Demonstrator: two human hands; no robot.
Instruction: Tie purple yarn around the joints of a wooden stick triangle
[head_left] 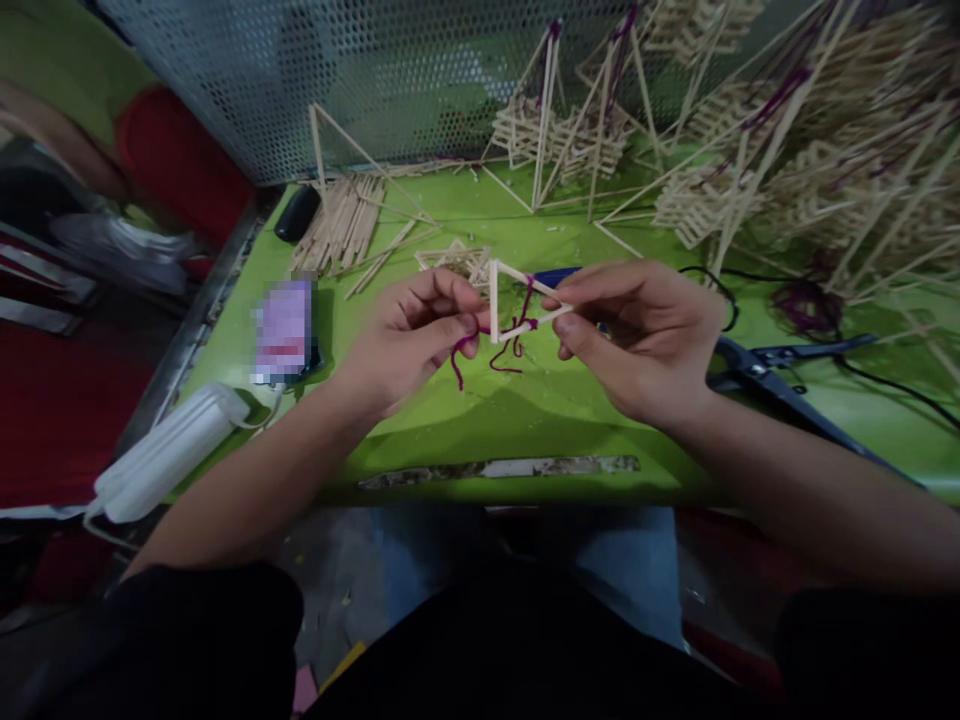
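Yarn point(456, 368), purple, hung with a free end below the fingertips of the left hand point(405, 345). Had that pinch slackened, the strand could have slipped away, and any untightened wrap would have loosened with it. A stick triangle point(494, 303) was suspended between the two hands, clear of the worktop point(555, 425); too hard a pull from the left could have skewed its thin bars or opened a corner. Loose curls of yarn beneath its lower bar might have snagged or knotted by chance. At the right hand point(649, 330), a slack grip on the narrow corner would have let the frame pivot under tension. Pliers point(750, 365), just beside the right wrist, and a black cord point(896, 395) farther right offered possible snags for a lowered arm.

Pose, left to right: the left forearm rose from the lower left, its hand turned inward, thumb and forefinger together on the yarn, the other fingers curled behind. The right forearm entered from the lower right; its hand mirrored the left, thumb below and forefinger above, clamped on the triangle's pointed corner, the remaining fingers bent.
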